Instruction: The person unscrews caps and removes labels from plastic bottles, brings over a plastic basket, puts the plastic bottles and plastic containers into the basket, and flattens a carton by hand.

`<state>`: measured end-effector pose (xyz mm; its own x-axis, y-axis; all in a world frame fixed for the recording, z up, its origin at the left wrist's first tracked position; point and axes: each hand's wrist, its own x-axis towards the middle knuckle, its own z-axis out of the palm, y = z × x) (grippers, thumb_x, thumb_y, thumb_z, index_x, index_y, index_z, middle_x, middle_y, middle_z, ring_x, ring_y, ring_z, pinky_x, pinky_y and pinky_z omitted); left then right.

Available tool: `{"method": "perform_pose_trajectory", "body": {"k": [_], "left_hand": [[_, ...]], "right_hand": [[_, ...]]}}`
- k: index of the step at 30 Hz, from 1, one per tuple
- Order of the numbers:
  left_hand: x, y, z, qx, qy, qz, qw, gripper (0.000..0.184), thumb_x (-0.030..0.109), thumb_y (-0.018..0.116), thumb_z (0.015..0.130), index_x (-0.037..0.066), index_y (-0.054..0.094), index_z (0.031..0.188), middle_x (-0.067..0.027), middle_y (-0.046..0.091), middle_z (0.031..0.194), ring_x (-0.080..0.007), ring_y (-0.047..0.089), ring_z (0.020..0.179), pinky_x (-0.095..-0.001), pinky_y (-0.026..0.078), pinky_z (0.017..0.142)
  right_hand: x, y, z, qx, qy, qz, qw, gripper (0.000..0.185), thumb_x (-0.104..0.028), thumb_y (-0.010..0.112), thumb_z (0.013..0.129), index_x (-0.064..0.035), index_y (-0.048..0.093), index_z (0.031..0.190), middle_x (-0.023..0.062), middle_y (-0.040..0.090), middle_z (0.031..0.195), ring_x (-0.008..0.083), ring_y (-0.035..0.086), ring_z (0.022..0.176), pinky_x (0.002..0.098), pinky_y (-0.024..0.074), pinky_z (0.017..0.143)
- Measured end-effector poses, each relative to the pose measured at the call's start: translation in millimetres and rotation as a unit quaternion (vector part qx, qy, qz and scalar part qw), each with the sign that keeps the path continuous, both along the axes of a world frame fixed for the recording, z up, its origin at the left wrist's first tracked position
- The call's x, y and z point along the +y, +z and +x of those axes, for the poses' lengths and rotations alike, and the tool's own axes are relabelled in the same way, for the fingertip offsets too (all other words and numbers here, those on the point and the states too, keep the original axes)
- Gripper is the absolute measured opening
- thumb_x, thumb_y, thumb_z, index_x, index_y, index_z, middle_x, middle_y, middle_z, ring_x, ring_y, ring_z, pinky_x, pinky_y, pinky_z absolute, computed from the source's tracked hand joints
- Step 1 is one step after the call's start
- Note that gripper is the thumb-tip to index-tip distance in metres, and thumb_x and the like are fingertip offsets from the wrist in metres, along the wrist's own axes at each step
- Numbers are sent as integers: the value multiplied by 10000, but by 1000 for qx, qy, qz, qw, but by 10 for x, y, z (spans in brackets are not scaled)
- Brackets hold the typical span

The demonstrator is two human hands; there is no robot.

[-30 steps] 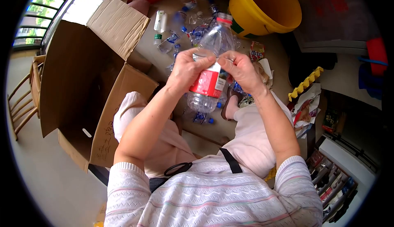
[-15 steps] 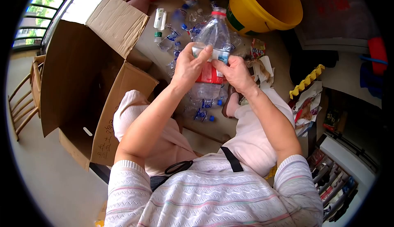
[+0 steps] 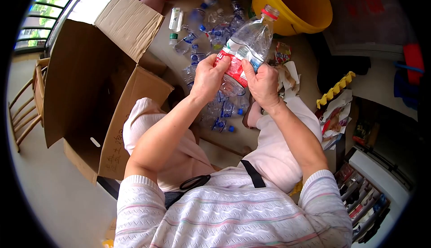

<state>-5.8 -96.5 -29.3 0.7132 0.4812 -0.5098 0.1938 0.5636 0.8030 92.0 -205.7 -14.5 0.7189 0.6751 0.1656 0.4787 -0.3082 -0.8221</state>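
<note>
Clear plastic bottle [image 3: 257,32], large, held tilted above the floor [image 3: 54,176], its neck directed away and to the right, toward the near edge of the yellow bucket [image 3: 289,22]; neck and bucket overlap in view, and contact between them cannot be established. A red ring sits at the neck; no cap is visible on the mouth. The left hand [image 3: 208,78] is closed on the lower left side, thumb pressed to the red part of the label [image 3: 235,71]. The right hand [image 3: 265,85] is closed on the opposite side, thumb against the label, fingers curled — whether these fingertips pinch the film alone or the wall behind it cannot be told. Handling assessment: no liquid is visible, so the item is judged light; the thin wall should flex and dent under pressure, and the smooth plastic may slip, though breakage seems unlikely. Recommended holds are the narrow neck or the base, which should prove stiffer than the labelled middle — the label itself looks wrinkled and may tear. On the floor below lie small bottles [image 3: 226,109] with blue caps, several close together. The cardboard box [image 3: 130,127] stands open to the left, its right edge apart from the left hand.
</note>
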Motion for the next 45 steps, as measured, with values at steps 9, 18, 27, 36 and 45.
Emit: {"method": "perform_pose_trajectory", "body": {"k": [9,18,27,36,45], "left_hand": [[440,287,46,-69,-85,33,993,618,388,654,801,-36,472,1212,-121,598,999,-152,560,898,-277,441,780],[444,314,-41,-105,-100,-116,983,410,316,586,863,-23,552,1091,-62,611,882,-124,596,759,-272,498,701],[320,140,-9,32,-84,216,972,347,318,608,856,-29,619,872,11,556,741,-45,465,657,-210,405,602],[137,334,-70,-29,-242,-123,962,365,271,622,845,-27,583,1053,-14,610,837,-51,572,697,-196,467,603],[-1,162,-56,3,-216,-200,956,352,248,585,868,-62,563,1034,-43,619,806,-73,587,612,-222,493,538]], "right_hand": [[-57,176,145,298,112,-115,941,260,-265,631,835,-11,651,892,27,644,721,73,549,639,256,464,615],[-22,258,20,452,210,-40,866,177,-223,593,872,-51,636,862,-61,559,662,13,461,561,182,371,494],[-45,163,16,403,204,-107,886,157,-150,641,825,-9,636,894,-29,598,714,30,483,642,211,426,586],[-120,203,792,507,40,148,848,330,-284,457,938,7,559,1058,65,600,910,108,558,761,242,470,693],[-57,312,493,443,107,158,876,318,-255,438,946,20,578,1023,83,608,979,147,564,906,262,441,840]]}}
